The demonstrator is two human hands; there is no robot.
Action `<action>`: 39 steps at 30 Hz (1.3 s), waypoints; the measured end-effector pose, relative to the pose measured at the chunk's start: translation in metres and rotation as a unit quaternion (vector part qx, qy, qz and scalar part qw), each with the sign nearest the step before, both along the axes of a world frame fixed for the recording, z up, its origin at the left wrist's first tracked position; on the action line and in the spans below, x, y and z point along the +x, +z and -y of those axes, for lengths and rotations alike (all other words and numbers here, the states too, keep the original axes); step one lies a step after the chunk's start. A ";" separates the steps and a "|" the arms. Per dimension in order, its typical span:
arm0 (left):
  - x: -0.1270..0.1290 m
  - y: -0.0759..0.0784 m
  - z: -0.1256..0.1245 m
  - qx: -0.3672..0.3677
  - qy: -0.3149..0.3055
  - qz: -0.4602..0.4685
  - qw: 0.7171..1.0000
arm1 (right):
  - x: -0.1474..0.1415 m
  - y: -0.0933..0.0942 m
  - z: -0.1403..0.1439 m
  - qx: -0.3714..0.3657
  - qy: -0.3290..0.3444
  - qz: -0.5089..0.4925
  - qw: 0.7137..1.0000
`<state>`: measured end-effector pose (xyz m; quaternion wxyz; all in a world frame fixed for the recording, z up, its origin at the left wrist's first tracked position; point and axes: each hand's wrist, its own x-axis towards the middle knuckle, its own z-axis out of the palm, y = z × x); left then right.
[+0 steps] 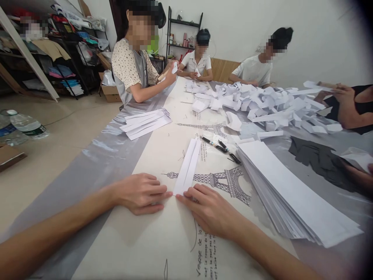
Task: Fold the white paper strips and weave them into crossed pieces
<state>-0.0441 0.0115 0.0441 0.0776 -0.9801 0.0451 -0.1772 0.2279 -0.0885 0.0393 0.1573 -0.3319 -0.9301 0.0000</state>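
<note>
A folded white paper strip (187, 167) lies lengthwise on the printed table cover, with a crease or slit down its middle. My left hand (142, 193) rests at its near left corner, fingers curled and one fingertip on the paper's edge. From the other side, my right hand (208, 208) holds the near right corner, with its fingers bent over the paper and a fingertip at the edge. Right of the strip stands a thick stack of long white paper sheets (294, 190). Several black pens (217, 146) lie just beyond my right hand.
Folded paper strips (145, 122) are spread at the table's left edge. A large heap of folded white paper pieces (262, 103) covers the far right. Dark grey cloth (317, 161) lies near a co-worker's arm. Several people sit around the table. A water bottle (27, 124) stands on the floor.
</note>
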 end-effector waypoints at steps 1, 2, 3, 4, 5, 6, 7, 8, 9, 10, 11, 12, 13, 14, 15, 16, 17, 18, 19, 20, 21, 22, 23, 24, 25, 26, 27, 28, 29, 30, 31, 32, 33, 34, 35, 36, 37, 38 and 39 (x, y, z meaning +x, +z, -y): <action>0.001 0.000 0.001 0.003 -0.006 0.005 1.000 | 0.002 0.001 0.000 -0.006 0.006 -0.013 1.000; 0.002 -0.001 0.003 0.005 -0.012 0.011 1.000 | 0.003 0.001 -0.001 -0.011 0.010 -0.023 1.000; 0.003 -0.002 0.005 0.002 -0.013 0.017 1.000 | 0.005 0.001 -0.001 -0.013 0.011 -0.032 0.999; 0.004 -0.004 0.007 -0.009 -0.003 0.025 1.000 | 0.006 0.000 -0.001 -0.014 0.009 -0.040 0.999; 0.006 -0.006 0.010 -0.031 0.022 0.035 0.999 | 0.006 -0.001 -0.001 -0.016 0.008 -0.046 0.999; 0.008 -0.008 0.012 -0.069 0.069 0.047 0.994 | 0.007 -0.003 -0.001 -0.019 0.006 -0.053 0.998; 0.011 -0.009 0.015 -0.122 0.132 0.059 0.982 | 0.007 -0.004 -0.001 -0.022 0.004 -0.060 0.998; 0.015 -0.011 0.017 -0.186 0.201 0.069 0.959 | 0.007 -0.006 -0.002 -0.026 0.003 -0.069 0.997; 0.019 -0.011 0.020 -0.253 0.270 0.072 0.926 | 0.007 -0.008 -0.003 -0.031 0.001 -0.079 0.996; 0.023 -0.010 0.022 -0.313 0.318 0.063 0.893 | 0.007 -0.010 -0.004 -0.036 -0.001 -0.092 0.995; 0.027 -0.009 0.025 -0.362 0.348 0.047 0.864 | 0.007 -0.012 -0.005 -0.043 -0.004 -0.107 0.993; 0.030 -0.007 0.027 -0.399 0.364 0.030 0.841 | 0.007 -0.014 -0.006 -0.050 -0.007 -0.122 0.991; 0.032 -0.005 0.029 -0.425 0.371 0.014 0.826 | 0.006 -0.015 -0.007 -0.056 -0.010 -0.137 0.989; 0.034 -0.003 0.032 -0.441 0.377 0.004 0.815 | 0.006 -0.016 -0.008 -0.059 -0.012 -0.151 0.987; 0.035 -0.001 0.034 -0.450 0.383 -0.001 0.807 | 0.005 -0.017 -0.009 -0.061 -0.014 -0.161 0.985; 0.035 0.000 0.036 -0.452 0.390 -0.003 0.802 | 0.004 -0.017 -0.010 -0.063 -0.016 -0.169 0.983; 0.035 0.001 0.038 -0.451 0.397 -0.004 0.800 | 0.004 -0.018 -0.011 -0.065 -0.018 -0.175 0.982; 0.034 0.002 0.040 -0.448 0.402 -0.004 0.799 | 0.003 -0.018 -0.012 -0.069 -0.019 -0.179 0.981; 0.034 0.002 0.041 -0.445 0.406 -0.003 0.798 | 0.003 -0.018 -0.013 -0.075 -0.020 -0.184 0.980; 0.034 0.002 0.043 -0.445 0.408 0.000 0.797 | 0.002 -0.019 -0.014 -0.083 -0.020 -0.189 0.978; 0.034 0.002 0.043 -0.447 0.409 0.003 0.795 | 0.002 -0.019 -0.014 -0.089 -0.020 -0.195 0.976; 0.033 0.001 0.044 -0.451 0.410 0.006 0.793 | 0.002 -0.019 -0.015 -0.093 -0.020 -0.203 0.975; 0.033 0.001 0.044 -0.457 0.411 0.009 0.789 | 0.002 -0.020 -0.015 -0.095 -0.020 -0.209 0.973; 0.033 0.000 0.043 -0.462 0.412 0.012 0.785 | 0.002 -0.020 -0.016 -0.095 -0.020 -0.214 0.972; 0.033 0.000 0.043 -0.467 0.413 0.013 0.782 | 0.002 -0.020 -0.016 -0.093 -0.020 -0.218 0.971; 0.033 0.000 0.042 -0.471 0.415 0.014 0.778 | 0.003 -0.021 -0.016 -0.090 -0.019 -0.221 0.971; 0.033 0.001 0.042 -0.475 0.416 0.015 0.775 | 0.003 -0.021 -0.016 -0.085 -0.018 -0.222 0.971; 0.033 0.001 0.042 -0.476 0.419 0.015 0.773 | 0.003 -0.021 -0.016 -0.080 -0.017 -0.222 0.972; 0.033 0.002 0.043 -0.476 0.422 0.015 0.771 | 0.002 -0.022 -0.016 -0.074 -0.016 -0.221 0.972; 0.033 0.003 0.044 -0.473 0.428 0.014 0.770 | 0.002 -0.022 -0.016 -0.066 -0.014 -0.220 0.973; 0.033 0.005 0.046 -0.466 0.435 0.013 0.771 | 0.001 -0.022 -0.015 -0.057 -0.013 -0.218 0.974; 0.034 0.005 0.048 -0.453 0.442 0.008 0.774 | 0.000 -0.022 -0.015 -0.047 -0.013 -0.214 0.976; 0.034 0.006 0.050 -0.435 0.450 0.001 0.780 | -0.001 -0.021 -0.014 -0.035 -0.013 -0.210 0.977; 0.035 0.006 0.052 -0.413 0.456 -0.006 0.789 | -0.003 -0.021 -0.014 -0.022 -0.012 -0.204 0.979; 0.036 0.006 0.054 -0.389 0.459 -0.014 0.799 | -0.004 -0.020 -0.013 -0.011 -0.013 -0.197 0.980; 0.037 0.005 0.056 -0.365 0.460 -0.021 0.809 | -0.006 -0.019 -0.012 0.000 -0.014 -0.189 0.982; 0.038 0.004 0.058 -0.345 0.459 -0.027 0.818 | -0.007 -0.019 -0.012 0.010 -0.016 -0.180 0.983; 0.038 0.003 0.059 -0.330 0.458 -0.030 0.825 | -0.008 -0.018 -0.011 0.019 -0.018 -0.170 0.985; 0.039 0.002 0.060 -0.322 0.457 -0.031 0.829 | -0.009 -0.017 -0.010 0.026 -0.020 -0.159 0.987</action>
